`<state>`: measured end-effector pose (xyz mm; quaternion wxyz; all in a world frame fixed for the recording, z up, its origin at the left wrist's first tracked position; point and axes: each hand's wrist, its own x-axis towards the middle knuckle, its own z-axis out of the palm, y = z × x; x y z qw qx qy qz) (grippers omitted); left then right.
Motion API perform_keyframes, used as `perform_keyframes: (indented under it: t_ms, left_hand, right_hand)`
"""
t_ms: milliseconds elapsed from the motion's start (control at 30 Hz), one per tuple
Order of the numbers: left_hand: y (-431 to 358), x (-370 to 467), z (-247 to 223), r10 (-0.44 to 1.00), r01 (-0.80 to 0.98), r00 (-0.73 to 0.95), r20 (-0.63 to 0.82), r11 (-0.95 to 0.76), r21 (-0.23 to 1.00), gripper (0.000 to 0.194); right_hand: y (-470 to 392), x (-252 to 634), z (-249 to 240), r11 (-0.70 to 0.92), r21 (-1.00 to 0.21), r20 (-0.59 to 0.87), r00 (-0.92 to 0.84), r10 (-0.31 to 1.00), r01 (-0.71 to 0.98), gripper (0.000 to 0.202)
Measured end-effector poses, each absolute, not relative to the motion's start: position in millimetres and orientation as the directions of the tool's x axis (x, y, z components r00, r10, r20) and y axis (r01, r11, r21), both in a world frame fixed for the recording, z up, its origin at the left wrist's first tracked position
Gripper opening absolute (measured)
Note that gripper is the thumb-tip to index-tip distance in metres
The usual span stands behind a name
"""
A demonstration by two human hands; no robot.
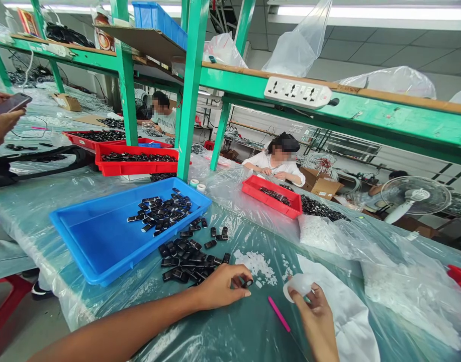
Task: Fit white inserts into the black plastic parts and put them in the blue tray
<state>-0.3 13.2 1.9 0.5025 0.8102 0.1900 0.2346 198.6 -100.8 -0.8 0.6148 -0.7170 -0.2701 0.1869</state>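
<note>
My left hand (220, 287) is closed, thumb and fingers pinching a small black plastic piece (247, 283) with a pale end. Right beside it lies a scatter of small white bits (258, 266). In my right hand (316, 319) is a roll of whitish tape (298, 286), gripped by the fingers at its rim. Between the two hands a pink-handled tool (279, 313) rests on the table; its thin shaft runs toward the lower right. A heap of similar black pieces (185, 261) sits just behind my left hand.
A blue tray (90, 241) partly filled with black pieces stands at left. Red bins (135, 168) and a red tray (271, 196) are farther back. White sheet (347, 317) and plastic bags (407, 296) lie at right. A green shelf post (190, 100) rises mid-table. Other people sit beyond.
</note>
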Motion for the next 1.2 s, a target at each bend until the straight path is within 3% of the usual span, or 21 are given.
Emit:
perform_keyframes:
  t_ms: [200, 333, 633, 700, 833, 900, 1033, 1200]
  left_hand:
    - [13.3, 0.1, 0.4, 0.509, 0.006, 0.832, 0.22, -0.406, 0.914, 0.021]
    - [13.2, 0.2, -1.7, 0.498, 0.006, 0.842, 0.205, -0.389, 0.921, 0.023]
    - [16.7, -0.4, -4.1, 0.451, -0.007, 0.871, 0.195, -0.386, 0.922, 0.023]
    - [17.2, -0.4, -4.6, 0.455, 0.015, 0.87, 0.188, -0.407, 0.914, 0.023]
    - [17.1, -0.9, -4.7, 0.464, 0.066, 0.872, 0.155, -0.424, 0.903, 0.024]
    - [17.0, -1.1, -4.7, 0.459, 0.075, 0.877, 0.143, -0.425, 0.902, 0.025]
    - [17.8, -0.4, -6.7, 0.452, 0.072, 0.881, 0.142, -0.425, 0.902, 0.026]
    - [18.9, 0.9, -10.9, 0.442, 0.091, 0.887, 0.131, -0.447, 0.89, 0.026]
  right_hand:
    - [-106.9, 219.9, -16.0, -0.307, -0.864, 0.121, 0.756, 0.643, 0.399, 0.035]
    - [-110.2, 228.0, -18.7, -0.446, -0.729, 0.11, 0.732, 0.672, 0.519, 0.035]
    - [-113.9, 235.7, -2.6, -0.661, -0.531, -0.034, 0.765, 0.643, 0.531, 0.051]
    - [-114.0, 229.1, 3.3, -0.632, -0.499, 0.07, 0.754, 0.653, 0.593, 0.058]
    - [-112.8, 208.6, 11.7, -0.433, -0.458, 0.495, 0.627, 0.601, 0.777, 0.063]
    - [-111.7, 198.2, 13.1, -0.339, -0.41, 0.642, 0.532, 0.553, 0.847, 0.059]
    - [-110.6, 184.0, 11.5, -0.184, -0.297, 0.762, 0.349, 0.546, 0.937, 0.042]
    - [-111.3, 179.5, 6.0, -0.033, -0.252, 0.776, 0.222, 0.59, 0.967, 0.024]
